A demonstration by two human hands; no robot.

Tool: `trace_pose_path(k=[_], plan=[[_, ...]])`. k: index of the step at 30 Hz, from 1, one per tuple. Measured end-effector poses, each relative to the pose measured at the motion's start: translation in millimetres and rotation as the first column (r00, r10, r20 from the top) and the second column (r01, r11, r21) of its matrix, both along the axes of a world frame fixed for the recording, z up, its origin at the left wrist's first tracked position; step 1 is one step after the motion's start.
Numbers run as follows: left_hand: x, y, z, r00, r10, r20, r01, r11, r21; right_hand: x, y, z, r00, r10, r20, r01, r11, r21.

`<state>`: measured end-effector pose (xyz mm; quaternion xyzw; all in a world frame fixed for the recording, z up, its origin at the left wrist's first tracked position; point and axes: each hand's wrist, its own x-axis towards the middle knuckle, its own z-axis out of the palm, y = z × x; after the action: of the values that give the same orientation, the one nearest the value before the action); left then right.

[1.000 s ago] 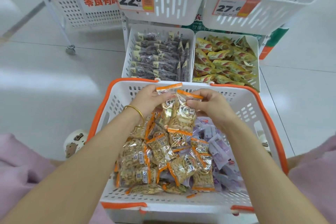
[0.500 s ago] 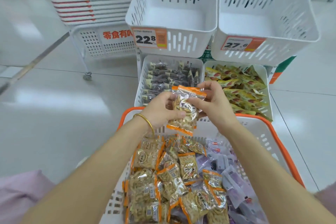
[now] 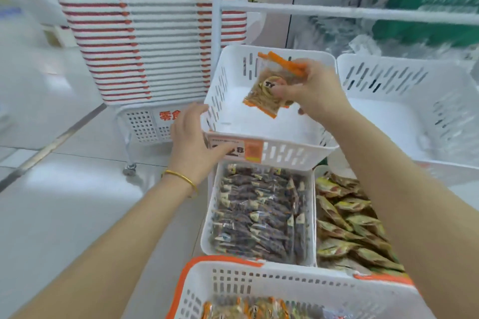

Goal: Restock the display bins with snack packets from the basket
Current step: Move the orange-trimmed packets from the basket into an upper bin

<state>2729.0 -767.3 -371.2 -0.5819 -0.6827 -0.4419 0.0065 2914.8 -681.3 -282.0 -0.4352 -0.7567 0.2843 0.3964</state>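
Bright, even light filled the shop; the glossy floor (image 3: 77,179) threw back pale glare. Motion blur smeared the packet (image 3: 264,94) and the upper shelf (image 3: 363,11); edges bowed, wide-angle.

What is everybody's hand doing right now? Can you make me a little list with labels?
right hand: holds orange-edged snack packets over the upper bin
upper bin: white, nothing seen inside
left hand: rests on that bin's front corner
lower bins: dark packets and yellow packets, one kind each
basket: nearest, orange rim, more packets inside
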Motion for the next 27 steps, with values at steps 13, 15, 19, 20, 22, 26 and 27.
trace_pose_path(k=[13, 15, 19, 20, 22, 26, 27], plan=[[0.7, 1.2, -40.0, 0.99, -0.109, 0.087, 0.109, 0.994, 0.005, -81.2, 50.1, -57.2, 0.783, 0.4, 0.476, -0.212, 0.892, -0.4], [0.1, 0.7, -39.5, 0.99, -0.112, 0.09, 0.112, 0.994, 0.006, -81.4, 47.0, -53.5, 0.785, 0.436, 0.44, -0.203, 0.852, -0.482], [-2.1, -1.7, -36.3, 0.992, -0.1, 0.074, 0.103, 0.994, -0.038, -74.0, 37.0, -40.4, 0.793, 0.418, 0.444, -0.15, 0.839, -0.522], [-2.5, -4.0, -34.5, 0.993, -0.095, 0.063, 0.098, 0.994, -0.051, -69.5, 33.3, -35.5, 0.8, 0.393, 0.454, -0.136, 0.855, -0.5], [-0.9, -12.1, -29.7, 0.996, -0.077, 0.054, 0.081, 0.994, -0.071, -56.3, 22.9, -27.0, 0.836, 0.326, 0.441, -0.13, 0.899, -0.419], [15.2, -45.8, -22.1, 0.997, -0.044, 0.056, 0.049, 0.995, -0.089, -8.2, -35.6, -19.5, 0.949, 0.215, 0.23, -0.177, 0.969, -0.173], [22.0, -57.3, -23.2, 0.998, -0.053, 0.044, 0.058, 0.991, -0.118, 6.7, -58.6, -21.8, 0.965, 0.204, 0.167, -0.182, 0.973, -0.139]])
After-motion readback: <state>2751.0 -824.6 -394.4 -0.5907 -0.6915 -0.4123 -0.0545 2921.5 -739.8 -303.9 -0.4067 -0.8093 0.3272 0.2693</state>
